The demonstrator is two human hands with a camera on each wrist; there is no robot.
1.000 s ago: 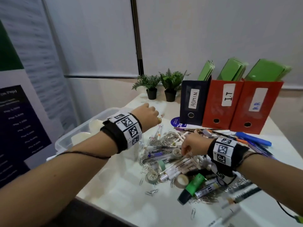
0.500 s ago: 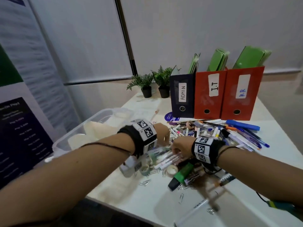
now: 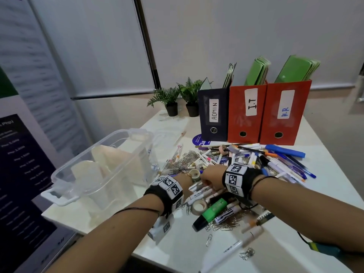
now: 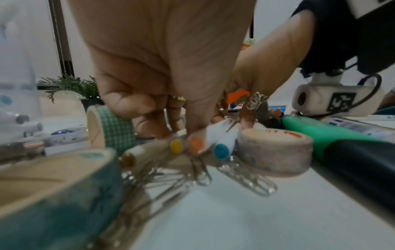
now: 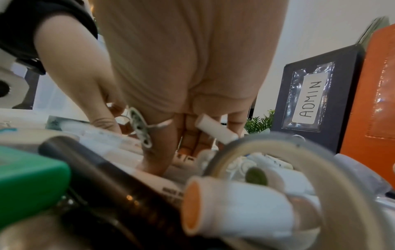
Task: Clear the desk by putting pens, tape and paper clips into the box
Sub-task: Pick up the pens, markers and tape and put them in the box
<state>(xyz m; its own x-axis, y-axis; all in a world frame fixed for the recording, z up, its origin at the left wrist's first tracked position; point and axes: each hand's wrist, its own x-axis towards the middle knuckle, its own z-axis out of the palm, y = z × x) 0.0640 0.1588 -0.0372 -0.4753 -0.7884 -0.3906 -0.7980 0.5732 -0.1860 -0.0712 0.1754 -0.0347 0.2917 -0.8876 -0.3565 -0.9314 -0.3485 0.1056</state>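
Both hands dig into the pile mid-frame: left hand (image 4: 162, 71) pinches white markers (image 4: 213, 135), right hand (image 5: 188, 71) curls round a white pen (image 5: 215, 128); gather firmly before lifting to the clear box (image 3: 82, 186).

Past my mess stand two potted plants (image 3: 178, 99), then a navy ADMIN file box (image 3: 213, 113) beside two red ones (image 3: 266, 115)

Office: white desk (image 3: 325, 217) w/ three file boxes (image 3: 247, 115) labelled ADMIN, I.T, H.R holding green folders (image 3: 295, 67), two small potted plants (image 3: 177, 95), roller blinds (image 3: 88, 46) behind, printed price banner (image 3: 17, 154) at left.
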